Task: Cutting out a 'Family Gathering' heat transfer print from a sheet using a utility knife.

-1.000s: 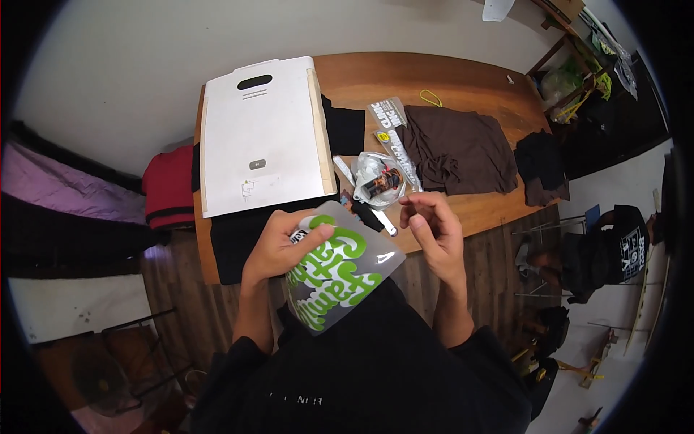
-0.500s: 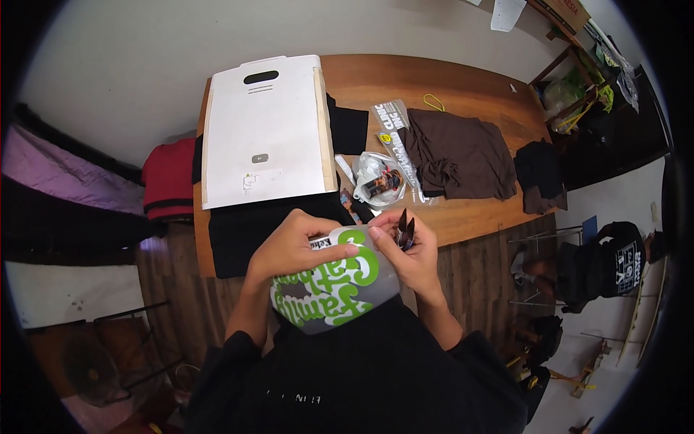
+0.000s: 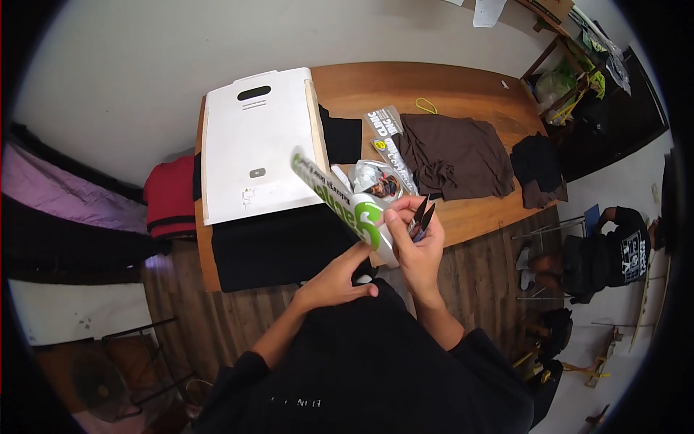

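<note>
My right hand [image 3: 418, 249] pinches the edge of a film sheet [image 3: 369, 220] printed with green and black lettering. Small thread snips [image 3: 421, 219] with dark pointed blades are tucked in the same hand. The sheet stands tilted above the table's near edge, its far end blurred. My left hand [image 3: 336, 282] is low by the sheet's lower end, thumb apart and fingers stretched out; whether the fingertips touch the sheet I cannot tell. Beyond it, black cloth [image 3: 278, 249] lies partly under a white panel-like device [image 3: 271, 145] with a slot handle.
On the wooden table [image 3: 463, 94] lie other printed films [image 3: 394, 155], a white plastic bag [image 3: 369, 177] and a brown garment [image 3: 459, 155]. Dark folded cloth [image 3: 536, 166] is at the right end. A red-and-black bag [image 3: 170, 199] stands left. Another person [image 3: 614, 253] sits at right.
My left hand has let go of the sheet's left side and dropped lower. The sheet has swung from lying nearly flat to upright, toward the table, still in my right hand.
</note>
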A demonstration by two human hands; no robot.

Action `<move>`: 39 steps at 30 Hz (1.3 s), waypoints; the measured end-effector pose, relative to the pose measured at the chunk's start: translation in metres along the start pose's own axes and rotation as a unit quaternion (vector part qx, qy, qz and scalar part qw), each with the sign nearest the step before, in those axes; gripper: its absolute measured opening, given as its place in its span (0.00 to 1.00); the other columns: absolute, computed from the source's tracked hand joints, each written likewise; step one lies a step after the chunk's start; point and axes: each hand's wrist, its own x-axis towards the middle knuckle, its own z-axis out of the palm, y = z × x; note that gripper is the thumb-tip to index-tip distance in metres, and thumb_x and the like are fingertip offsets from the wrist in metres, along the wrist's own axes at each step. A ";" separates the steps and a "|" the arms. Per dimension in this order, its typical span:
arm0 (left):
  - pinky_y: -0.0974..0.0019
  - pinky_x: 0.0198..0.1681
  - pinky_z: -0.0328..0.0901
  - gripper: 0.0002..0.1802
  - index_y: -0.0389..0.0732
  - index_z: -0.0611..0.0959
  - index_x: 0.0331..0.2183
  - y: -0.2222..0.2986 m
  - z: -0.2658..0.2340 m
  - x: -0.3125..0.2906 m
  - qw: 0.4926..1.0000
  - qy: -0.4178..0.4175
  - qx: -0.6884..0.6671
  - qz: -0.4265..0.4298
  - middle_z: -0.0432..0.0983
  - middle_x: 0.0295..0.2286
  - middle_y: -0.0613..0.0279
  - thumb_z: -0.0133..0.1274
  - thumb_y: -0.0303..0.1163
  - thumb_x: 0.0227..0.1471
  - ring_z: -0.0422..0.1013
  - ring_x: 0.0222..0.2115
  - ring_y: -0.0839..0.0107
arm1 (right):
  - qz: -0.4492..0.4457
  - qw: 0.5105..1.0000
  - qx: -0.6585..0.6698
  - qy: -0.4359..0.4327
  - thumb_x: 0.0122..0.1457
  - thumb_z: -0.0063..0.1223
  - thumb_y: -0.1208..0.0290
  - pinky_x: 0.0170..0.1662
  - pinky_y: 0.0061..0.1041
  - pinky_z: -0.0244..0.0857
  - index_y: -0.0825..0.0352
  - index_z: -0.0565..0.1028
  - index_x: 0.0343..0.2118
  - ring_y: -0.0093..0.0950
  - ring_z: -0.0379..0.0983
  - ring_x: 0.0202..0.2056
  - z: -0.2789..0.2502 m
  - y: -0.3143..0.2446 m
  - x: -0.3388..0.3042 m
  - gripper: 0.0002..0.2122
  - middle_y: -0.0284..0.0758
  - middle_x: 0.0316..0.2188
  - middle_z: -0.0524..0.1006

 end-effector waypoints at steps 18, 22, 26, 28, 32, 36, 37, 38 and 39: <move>0.69 0.46 0.64 0.20 0.36 0.72 0.44 0.048 0.001 0.006 0.824 0.375 -0.421 0.048 0.72 0.39 0.61 0.51 0.15 0.47 0.70 0.40 0.72 | 0.028 0.996 0.024 -0.078 0.55 0.52 0.82 0.30 0.09 0.60 0.72 0.70 0.35 0.12 0.67 0.28 0.009 0.006 -0.007 0.06 0.29 0.27 0.72; 0.65 0.46 0.65 0.16 0.35 0.70 0.45 0.053 0.004 0.013 0.828 0.416 -0.370 0.066 0.71 0.39 0.58 0.47 0.20 0.53 0.70 0.41 0.69 | -0.003 0.993 0.000 -0.121 0.59 0.47 0.78 0.34 0.13 0.60 0.72 0.67 0.40 0.15 0.65 0.29 0.005 0.007 -0.005 0.08 0.31 0.30 0.71; 0.64 0.46 0.66 0.16 0.35 0.70 0.46 0.059 0.004 0.012 0.835 0.428 -0.341 0.056 0.71 0.39 0.59 0.48 0.21 0.53 0.70 0.41 0.68 | 0.012 0.985 0.072 -0.154 0.63 0.40 0.74 0.41 0.17 0.60 0.71 0.61 0.47 0.17 0.63 0.35 -0.010 0.023 -0.011 0.12 0.34 0.36 0.70; 0.64 0.45 0.66 0.16 0.36 0.70 0.45 0.064 0.003 0.012 0.836 0.432 -0.333 0.060 0.71 0.39 0.59 0.48 0.21 0.53 0.70 0.40 0.68 | 0.021 0.988 0.061 -0.143 0.63 0.40 0.75 0.41 0.18 0.60 0.71 0.61 0.48 0.17 0.63 0.35 -0.002 0.021 -0.015 0.12 0.34 0.37 0.70; 0.65 0.45 0.65 0.16 0.36 0.70 0.45 0.070 0.003 0.015 0.840 0.429 -0.328 0.063 0.71 0.39 0.60 0.48 0.20 0.53 0.70 0.40 0.69 | 0.021 0.991 0.044 -0.121 0.63 0.41 0.75 0.42 0.18 0.62 0.71 0.61 0.47 0.17 0.65 0.36 0.004 0.025 -0.020 0.12 0.35 0.40 0.70; 0.68 0.48 0.62 0.17 0.37 0.70 0.46 0.077 0.009 0.018 0.821 0.440 -0.361 0.055 0.71 0.40 0.61 0.48 0.20 0.53 0.68 0.43 0.72 | -0.034 0.996 0.011 -0.086 0.61 0.45 0.76 0.45 0.18 0.63 0.72 0.63 0.46 0.19 0.67 0.42 0.014 0.026 -0.017 0.11 0.35 0.41 0.70; 0.69 0.48 0.62 0.16 0.37 0.71 0.45 0.077 0.010 0.019 0.812 0.448 -0.369 0.064 0.71 0.40 0.62 0.48 0.19 0.53 0.68 0.42 0.73 | -0.034 0.996 0.024 -0.079 0.60 0.46 0.77 0.46 0.20 0.63 0.72 0.64 0.45 0.20 0.68 0.43 0.015 0.023 -0.017 0.11 0.37 0.40 0.71; 0.70 0.48 0.62 0.15 0.36 0.73 0.44 0.077 0.011 0.018 0.802 0.456 -0.378 0.073 0.72 0.40 0.62 0.49 0.19 0.53 0.68 0.42 0.74 | -0.033 0.996 0.024 -0.076 0.60 0.46 0.77 0.46 0.20 0.63 0.72 0.64 0.45 0.20 0.68 0.43 0.015 0.024 -0.017 0.11 0.37 0.40 0.71; 0.70 0.48 0.62 0.15 0.36 0.73 0.44 0.077 0.012 0.018 0.803 0.456 -0.378 0.071 0.72 0.40 0.62 0.49 0.19 0.53 0.68 0.42 0.74 | -0.045 0.996 -0.009 -0.074 0.60 0.47 0.76 0.46 0.20 0.63 0.73 0.65 0.44 0.21 0.68 0.43 0.015 0.024 -0.017 0.11 0.37 0.39 0.71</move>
